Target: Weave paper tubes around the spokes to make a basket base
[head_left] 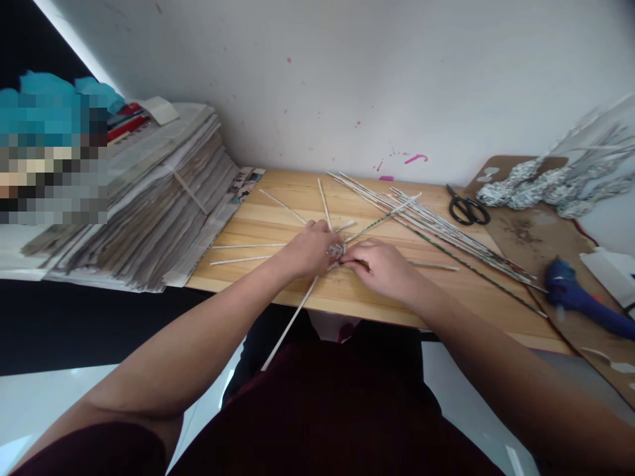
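Note:
A small star of rolled paper sticks (337, 250) lies on the wooden table (278, 205), its spokes fanning out from a woven centre. My left hand (308, 250) rests on the left side of that centre, fingers curled down on the sticks. From the right, my right hand (384, 264) pinches a stick at the centre. One long stick (290, 322) runs from the centre past the table's front edge toward me.
A bundle of loose paper sticks (436, 225) lies at the back right. Black scissors (467, 208) sit beyond it. A blue glue gun (580, 297) rests on a brown board (536, 238). Newspapers (163, 198) are stacked on the left. Woven paper pieces (540, 185) stand far right.

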